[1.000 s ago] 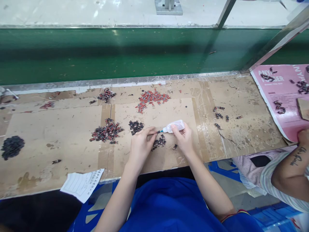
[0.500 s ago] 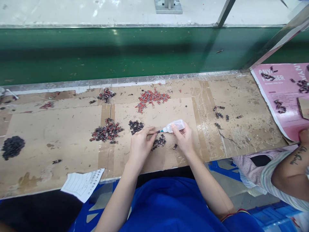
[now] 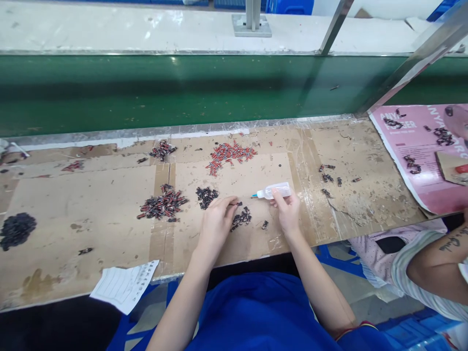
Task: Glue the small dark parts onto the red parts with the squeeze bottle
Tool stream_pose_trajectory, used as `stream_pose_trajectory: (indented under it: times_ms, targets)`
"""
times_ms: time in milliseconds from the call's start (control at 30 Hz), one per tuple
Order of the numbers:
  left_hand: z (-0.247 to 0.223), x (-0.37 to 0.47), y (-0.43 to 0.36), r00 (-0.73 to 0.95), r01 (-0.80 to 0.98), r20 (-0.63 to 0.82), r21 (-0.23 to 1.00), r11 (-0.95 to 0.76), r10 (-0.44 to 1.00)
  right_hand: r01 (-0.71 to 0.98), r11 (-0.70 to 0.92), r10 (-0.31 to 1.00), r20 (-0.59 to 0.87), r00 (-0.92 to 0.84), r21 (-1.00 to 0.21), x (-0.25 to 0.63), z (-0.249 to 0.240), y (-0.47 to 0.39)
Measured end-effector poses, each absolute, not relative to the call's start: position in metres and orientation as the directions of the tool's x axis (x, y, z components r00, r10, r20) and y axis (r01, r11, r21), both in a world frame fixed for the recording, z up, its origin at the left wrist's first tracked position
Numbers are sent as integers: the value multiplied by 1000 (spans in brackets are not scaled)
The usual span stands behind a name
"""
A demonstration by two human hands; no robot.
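My left hand [image 3: 218, 214] pinches a small black part [image 3: 239, 204] between thumb and fingertips, just above the cardboard. In my right hand [image 3: 287, 209] is a clear squeeze bottle [image 3: 277, 190] with a blue needle tip, lying nearly level and pointing left. A short gap separates the tip from the black part. Below my left fingertips lies a small group of black parts with shiny ends [image 3: 241, 219], and a single one [image 3: 264, 224] sits to its right. A pile of small black pieces [image 3: 206, 197] touches or nearly touches the back of my left hand.
Red parts [image 3: 231, 155] spread at the back; a red-and-black pile [image 3: 163, 204] lies left. Black pieces [image 3: 18, 229] are heaped far left. A paper slip [image 3: 124, 286] overhangs the front edge. Behind runs a green conveyor belt [image 3: 153, 95]. Another person's arm [image 3: 438, 258] is at right.
My right hand has drawn the bottle to the right, so its tip has come away from the black part. My left hand still holds the part in nearly the same place.
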State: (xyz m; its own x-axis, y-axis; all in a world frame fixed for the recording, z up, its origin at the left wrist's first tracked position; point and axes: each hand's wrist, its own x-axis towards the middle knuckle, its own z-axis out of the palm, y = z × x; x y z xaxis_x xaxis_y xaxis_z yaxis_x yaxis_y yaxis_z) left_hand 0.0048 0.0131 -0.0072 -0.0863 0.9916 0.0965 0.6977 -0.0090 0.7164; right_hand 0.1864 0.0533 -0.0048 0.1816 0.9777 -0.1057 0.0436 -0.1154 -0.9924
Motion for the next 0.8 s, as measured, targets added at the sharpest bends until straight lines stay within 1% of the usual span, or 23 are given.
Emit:
stream_pose_trajectory:
  times_ms: [33, 100, 133, 200, 233, 267, 300, 333, 400, 467, 500, 600, 700, 800]
  targets:
    - [-7, 5, 12, -83, 694, 108, 720, -21, 991, 106, -116, 975, -93, 200, -988, 193, -3, 54]
    - [-4, 3, 10, -92, 668, 128, 743, -34, 987, 338, -118, 972, -39, 231, -934, 207, 4, 57]
    - [-2, 2, 8, -100, 649, 137, 760, -40, 985, 491, -116, 970, 8, 242, -863, 213, 9, 59]
    - [2, -1, 4, -118, 607, 155, 793, -53, 981, 745, -80, 961, 148, 234, -662, 217, 22, 65]
    - [4, -3, 2, -130, 590, 166, 806, -58, 978, 820, -39, 954, 222, 201, -571, 213, 28, 69]
    - [6, -5, 0, -145, 576, 173, 815, -59, 974, 861, 24, 949, 282, 141, -508, 206, 33, 75]
    - [8, -7, -2, -164, 568, 177, 821, -54, 970, 875, 107, 946, 318, 56, -472, 195, 36, 81]
    - [9, -9, -4, -186, 564, 176, 824, -42, 967, 863, 207, 946, 321, -55, -462, 181, 38, 88]
    - [11, -12, -7, -218, 561, 162, 828, -12, 962, 769, 420, 907, 259, -333, -482, 148, 35, 105]
    - [11, -16, -11, -224, 548, 145, 836, 1, 964, 670, 546, 824, 176, -539, -503, 114, 27, 124]
    - [10, -17, -12, -224, 535, 137, 845, 4, 965, 647, 572, 795, 144, -590, -505, 99, 23, 134]
    - [9, -22, -18, -261, 463, 89, 885, 43, 961, 643, 590, 760, 66, -647, -488, 74, 12, 155]
    - [7, -26, -21, -319, 393, 41, 915, 93, 947, 657, 601, 739, 4, -674, -454, 71, 7, 162]
    - [6, -28, -21, -376, 359, 36, 927, 110, 926, 681, 612, 741, -10, -672, -402, 77, 8, 158]
